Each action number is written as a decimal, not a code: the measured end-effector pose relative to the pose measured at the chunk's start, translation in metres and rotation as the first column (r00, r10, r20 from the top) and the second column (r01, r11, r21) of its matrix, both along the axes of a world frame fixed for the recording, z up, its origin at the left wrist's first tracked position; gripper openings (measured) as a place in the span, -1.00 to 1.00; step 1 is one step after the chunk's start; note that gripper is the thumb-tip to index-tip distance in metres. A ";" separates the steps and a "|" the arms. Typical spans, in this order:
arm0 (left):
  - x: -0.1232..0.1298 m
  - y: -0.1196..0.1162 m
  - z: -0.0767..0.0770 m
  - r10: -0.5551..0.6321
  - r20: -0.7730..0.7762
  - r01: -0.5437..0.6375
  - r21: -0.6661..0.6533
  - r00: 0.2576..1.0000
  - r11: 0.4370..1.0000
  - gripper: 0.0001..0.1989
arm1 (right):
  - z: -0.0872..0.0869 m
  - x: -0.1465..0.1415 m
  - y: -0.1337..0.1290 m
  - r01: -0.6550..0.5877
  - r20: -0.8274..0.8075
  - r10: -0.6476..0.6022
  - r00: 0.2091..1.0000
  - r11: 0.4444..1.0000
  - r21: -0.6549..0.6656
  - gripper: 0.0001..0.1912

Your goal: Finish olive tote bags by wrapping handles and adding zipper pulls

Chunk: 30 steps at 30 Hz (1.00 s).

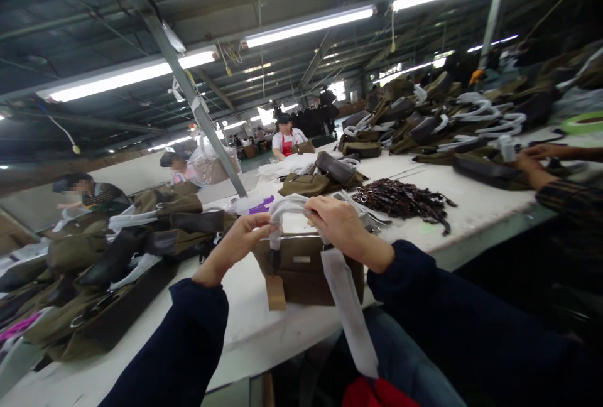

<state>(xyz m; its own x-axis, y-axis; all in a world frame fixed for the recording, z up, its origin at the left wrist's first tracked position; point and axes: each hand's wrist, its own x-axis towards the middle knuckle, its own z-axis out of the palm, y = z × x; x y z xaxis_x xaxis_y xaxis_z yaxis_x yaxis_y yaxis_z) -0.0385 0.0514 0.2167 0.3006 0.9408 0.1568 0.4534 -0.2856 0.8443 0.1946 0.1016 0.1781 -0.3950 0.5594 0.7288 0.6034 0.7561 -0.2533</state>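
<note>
Mid-frame, I'm watching someone's left hand [241,242] and right hand [346,229] both closed up, pinching a brown handbag [306,278]'s white-wrapped handle [288,203], tan hang tag [276,293] kinda dangling lower centre.

Both hands [340,223] on the white-wrapped handle [291,205] of a dark olive bag [306,281] with a tan tag [276,294]

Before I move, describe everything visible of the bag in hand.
The brown, seemingly fabric bag stands upright on the table, zipper across its top, small pale plate in front. The left hand and right hand grip its white, wrapped handle. A tan tag hangs at the left, a pale wrapped strip at the right.
</note>
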 end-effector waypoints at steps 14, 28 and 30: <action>-0.042 0.012 -0.022 -0.008 0.268 0.078 -0.250 0.963 0.965 -0.70 | 0.000 0.025 0.033 -0.620 -0.448 0.438 0.779 0.437 -0.651 -0.52; 0.005 0.008 0.028 0.094 0.041 -0.096 0.055 0.995 0.994 -0.60 | 0.012 0.024 0.017 -0.203 0.125 0.233 0.964 0.955 -0.216 -0.60; 0.019 0.018 0.035 -0.020 -0.015 0.019 -0.039 1.000 0.999 -0.63 | 0.018 0.023 0.013 -0.063 0.260 0.075 0.963 0.996 -0.056 -0.60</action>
